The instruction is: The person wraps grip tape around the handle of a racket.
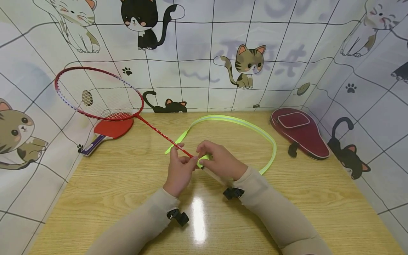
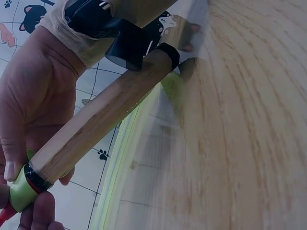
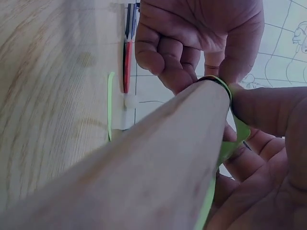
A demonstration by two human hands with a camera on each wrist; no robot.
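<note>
A red badminton racket [image 1: 156, 130] slants across the table, its head raised at the far left. My left hand [image 1: 180, 171] holds it where the shaft meets the handle, thumb and fingers pinching there. Bare wood shows along the handle [image 2: 103, 112], with a black band at each end. My right hand [image 1: 221, 161] pinches the neon yellow-green grip tape [image 1: 204, 161] against the handle's upper end. In the right wrist view, the tape [image 3: 237, 132] passes round that end between both hands' fingers. Its long length loops on the table behind and right of my hands.
A red table tennis paddle [image 1: 119, 129] lies at the back left under the racket head. At the back right lies a dark red paddle case [image 1: 294, 127] with a small black piece [image 1: 293, 149] beside it. Cat-patterned walls [image 1: 197, 71] border the table [image 1: 127, 198].
</note>
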